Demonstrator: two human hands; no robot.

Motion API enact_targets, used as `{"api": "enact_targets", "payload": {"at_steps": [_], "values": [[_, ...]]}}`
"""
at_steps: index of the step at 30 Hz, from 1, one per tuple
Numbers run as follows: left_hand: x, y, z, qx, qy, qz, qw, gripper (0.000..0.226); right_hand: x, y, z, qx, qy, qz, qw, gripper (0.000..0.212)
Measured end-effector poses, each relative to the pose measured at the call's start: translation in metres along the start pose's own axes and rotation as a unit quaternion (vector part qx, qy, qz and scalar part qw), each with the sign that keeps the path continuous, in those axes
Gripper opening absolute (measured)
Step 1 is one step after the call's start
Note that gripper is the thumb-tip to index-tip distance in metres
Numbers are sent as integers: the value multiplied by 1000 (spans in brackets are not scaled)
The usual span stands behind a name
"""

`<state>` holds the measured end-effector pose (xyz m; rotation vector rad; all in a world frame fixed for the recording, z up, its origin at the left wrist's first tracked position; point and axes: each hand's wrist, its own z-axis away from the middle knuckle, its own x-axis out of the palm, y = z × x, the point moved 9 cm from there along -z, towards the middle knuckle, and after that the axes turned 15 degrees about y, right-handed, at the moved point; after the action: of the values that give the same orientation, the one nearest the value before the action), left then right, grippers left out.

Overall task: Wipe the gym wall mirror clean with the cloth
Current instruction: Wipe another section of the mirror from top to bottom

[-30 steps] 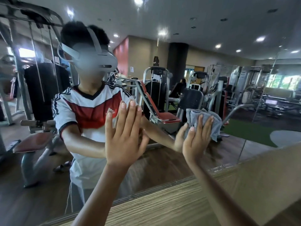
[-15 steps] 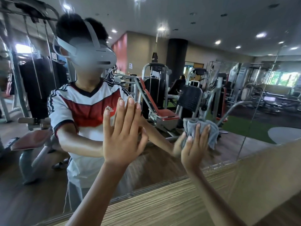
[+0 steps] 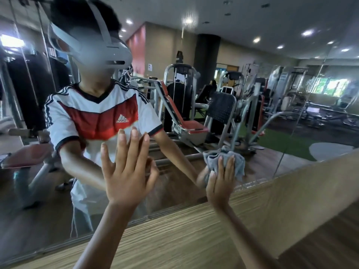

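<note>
Cloth (image 3: 240, 165) bunched under right fingers (image 3: 230, 166), seemingly against mirror (image 3: 291, 98)

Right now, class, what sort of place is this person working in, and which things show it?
Most likely a gym: the wall mirror reflects several weight machines, a red-padded seat on one of them, and a patch of green turf flooring.

A: What's in the background?
B: Wood-grain panel (image 3: 174, 239) runs along the bottom. Weight machine (image 3: 192, 126) with a red seat, black column (image 3: 206, 53), green mat (image 3: 281, 146). Ceiling lights (image 3: 307, 33) are on.
</note>
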<state>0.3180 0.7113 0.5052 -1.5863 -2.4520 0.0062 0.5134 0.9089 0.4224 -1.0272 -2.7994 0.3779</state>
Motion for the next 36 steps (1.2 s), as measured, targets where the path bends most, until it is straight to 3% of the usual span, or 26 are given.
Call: {"api": "enact_targets", "payload": {"at_steps": [2, 4, 6, 9, 11, 13, 14, 16, 18, 20, 22, 25, 27, 29, 32, 36], "values": [[2, 1, 0, -2, -3, 1, 1000, 66, 3, -6, -29, 75, 32, -20, 997, 52], [3, 1, -1, -3, -5, 2, 1000, 67, 8, -32, -51, 87, 47, -40, 994, 54], [3, 0, 1, -5, -5, 2, 1000, 66, 11, -70, -57, 38, 54, -57, 996, 52], [3, -1, 3, -5, -2, 7, 1000, 65, 11, -120, -34, -106, 42, -79, 990, 48], [2, -2, 3, -2, 0, 13, 1000, 63, 12, -118, -4, -198, 10, -79, 977, 48], [0, -2, 2, -1, 4, 18, 1000, 62, 9, -83, 17, -211, -7, -64, 975, 45], [-1, -2, 2, -2, 4, 20, 1000, 62, 6, -58, 17, -174, -4, -55, 983, 45], [0, -1, 0, -1, 2, 14, 1000, 63, 2, -6, 2, -14, 25, -33, 999, 47], [0, 1, -1, -1, -1, 12, 1000, 63, 3, 23, -21, 155, 56, -17, 986, 53], [-1, 1, -1, -1, 3, 15, 1000, 63, 6, 12, -43, 213, 75, -35, 974, 60], [0, 1, -1, 0, 5, 11, 1000, 63, 9, -27, -56, 168, 80, -59, 981, 61], [-1, 1, -1, 7, 12, 17, 1000, 60, 10, -83, -36, -47, 58, -68, 995, 49], [-1, 0, 1, 11, 10, 27, 1000, 58, 13, -82, 0, -196, 16, -47, 979, 49], [-1, -1, 1, 11, 6, 35, 999, 58, 11, -51, 20, -224, -32, -37, 973, 51], [-1, -1, -4, 6, 3, 30, 1000, 54, 5, -15, -6, -119, -34, -20, 992, 51], [0, -4, -23, -27, -14, 39, 999, 50, 7, -41, -104, 42, 47, 3, 998, 53]]}}
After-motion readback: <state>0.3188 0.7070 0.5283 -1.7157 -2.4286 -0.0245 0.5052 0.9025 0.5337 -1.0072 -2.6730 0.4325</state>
